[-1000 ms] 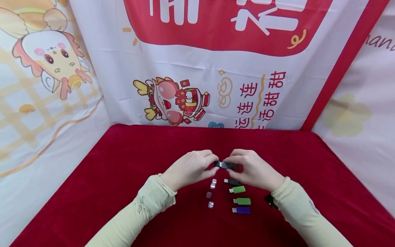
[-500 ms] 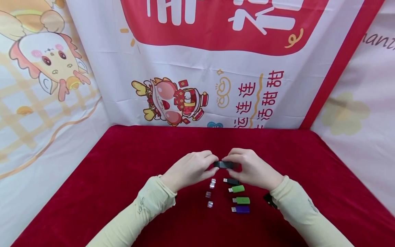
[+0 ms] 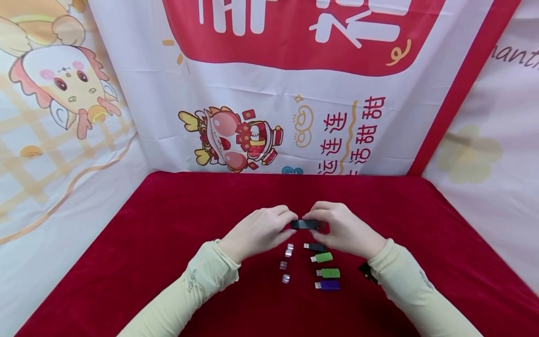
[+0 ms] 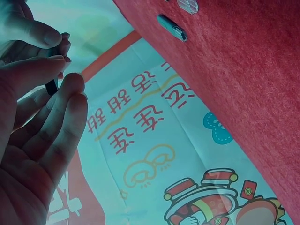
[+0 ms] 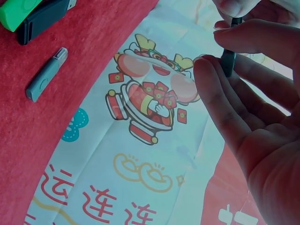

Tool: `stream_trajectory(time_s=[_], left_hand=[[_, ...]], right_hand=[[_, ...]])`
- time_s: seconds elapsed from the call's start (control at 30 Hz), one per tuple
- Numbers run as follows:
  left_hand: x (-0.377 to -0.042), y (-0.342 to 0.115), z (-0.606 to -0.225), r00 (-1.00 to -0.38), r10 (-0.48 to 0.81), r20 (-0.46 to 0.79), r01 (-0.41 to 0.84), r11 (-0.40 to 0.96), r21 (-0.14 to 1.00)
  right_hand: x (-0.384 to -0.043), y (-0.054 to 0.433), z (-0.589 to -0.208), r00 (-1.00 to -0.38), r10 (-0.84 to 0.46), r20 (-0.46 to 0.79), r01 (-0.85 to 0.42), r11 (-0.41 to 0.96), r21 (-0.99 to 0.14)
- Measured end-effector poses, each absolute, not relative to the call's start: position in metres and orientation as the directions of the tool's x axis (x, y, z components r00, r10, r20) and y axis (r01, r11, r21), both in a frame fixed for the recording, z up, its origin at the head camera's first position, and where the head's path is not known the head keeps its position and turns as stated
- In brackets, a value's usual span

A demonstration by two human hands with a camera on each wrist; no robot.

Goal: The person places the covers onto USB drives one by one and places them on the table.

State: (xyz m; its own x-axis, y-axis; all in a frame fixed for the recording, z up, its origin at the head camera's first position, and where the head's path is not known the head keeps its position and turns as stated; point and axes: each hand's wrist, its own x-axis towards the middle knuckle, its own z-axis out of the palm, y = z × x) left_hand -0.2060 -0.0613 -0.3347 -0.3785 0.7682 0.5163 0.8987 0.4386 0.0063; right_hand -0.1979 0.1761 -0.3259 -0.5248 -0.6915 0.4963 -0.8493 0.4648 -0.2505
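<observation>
My left hand (image 3: 263,229) and right hand (image 3: 343,228) meet above the red cloth, with a black USB flash drive (image 3: 309,224) between their fingertips. The left thumb and fingers pinch its black cap (image 3: 296,224) at the left end. At the other end, the right thumb and fingers grip the body. Cap and body form one straight dark bar, and no metal plug shows between them. Fingers cover much of the flash drive (image 5: 228,61) in the right wrist view. Only a dark piece of it (image 4: 52,86) shows in the left wrist view.
Below my hands lie a black flash drive (image 3: 316,247), two green flash drives (image 3: 324,257) (image 3: 330,273) and a purple one (image 3: 329,285), plugs facing left. Several small clear caps (image 3: 286,279) form a column to their left. A printed cloth wall (image 3: 236,84) stands behind the table.
A second ago the metal plug showed between the black cap and the body; the two parts have come together and cover it. The hands stay nearly in place; the view has shifted slightly.
</observation>
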Motion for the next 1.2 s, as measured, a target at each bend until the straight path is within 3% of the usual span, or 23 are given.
stream_trajectory(time_s=[1.2], left_hand=[[-0.2052,-0.0616,-0.3341,-0.375,0.757,0.535,0.888,0.460,-0.029]], right_hand=[[-0.1963,0.1776,-0.3244,-0.493,-0.695,0.523,-0.866,0.450,-0.219]])
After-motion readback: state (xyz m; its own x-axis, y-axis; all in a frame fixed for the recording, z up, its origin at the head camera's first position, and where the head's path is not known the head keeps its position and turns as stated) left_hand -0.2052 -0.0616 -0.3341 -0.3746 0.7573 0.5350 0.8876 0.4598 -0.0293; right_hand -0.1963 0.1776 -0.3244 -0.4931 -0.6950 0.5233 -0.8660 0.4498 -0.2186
